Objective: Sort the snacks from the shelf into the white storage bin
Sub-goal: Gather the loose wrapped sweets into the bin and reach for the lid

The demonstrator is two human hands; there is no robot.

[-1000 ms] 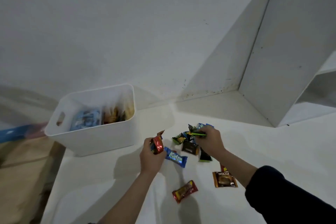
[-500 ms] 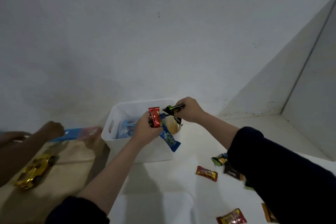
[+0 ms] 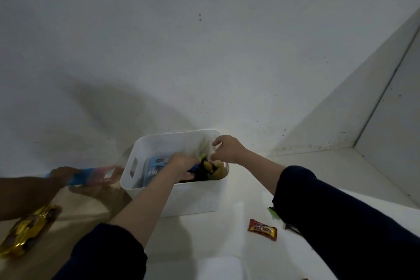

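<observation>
1. At the lower left of the frame, another person's arm (image 3: 25,195) is reaching beside the white storage bin (image 3: 195,200); we are risking a bump that shifts it.
2. At centre, our left hand (image 3: 181,163) is sitting inside the bin among the snacks (image 3: 208,167); we cannot tell whether its fingers are gripping any, so one may be lifting back out.
3. Our right hand (image 3: 227,149) is hovering over the rim, fingers apart and empty.
4. At lower right, a red beng-beng packet (image 3: 262,229) is lying near our sleeve, which may be sweeping it off.

Single head-worn view, facing forward and down, close over white bin (image 3: 193,200)
</observation>
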